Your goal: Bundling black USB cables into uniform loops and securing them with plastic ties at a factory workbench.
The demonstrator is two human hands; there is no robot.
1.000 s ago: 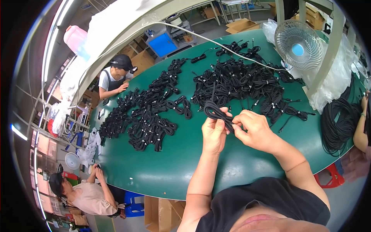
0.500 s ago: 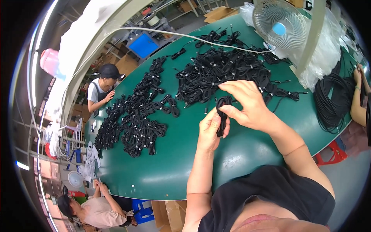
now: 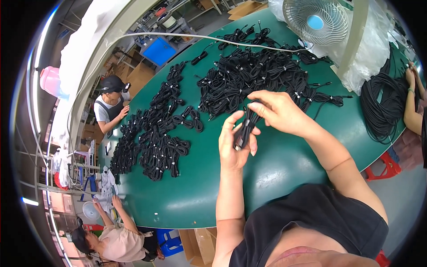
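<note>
A coiled black cable (image 3: 246, 129), bundled with a tie round its middle, is held tilted above the green table in front of me. My right hand (image 3: 276, 112) pinches its upper end between thumb and fingers. Loosely round the lower part is my left hand (image 3: 231, 149), its thumb on one side and its fingers behind the bundle. A light metal plug shows at the bundle's lower end. Just beyond my hands lies a large heap of similar black cables (image 3: 249, 80). Another spread of bundled cables (image 3: 162, 153) lies to the left.
A fan (image 3: 316, 22) stands at the far right beside a post and clear plastic bags (image 3: 371, 49). A big black cable coil (image 3: 380, 107) lies at the right edge of the green table (image 3: 200, 196). A white cord crosses above the far side. Co-workers (image 3: 111, 104) sit round the table.
The cable bundle has turned and tilted, its lower end now to the left. My left hand's grip has loosened, and my right fingers have closed on the upper end.
</note>
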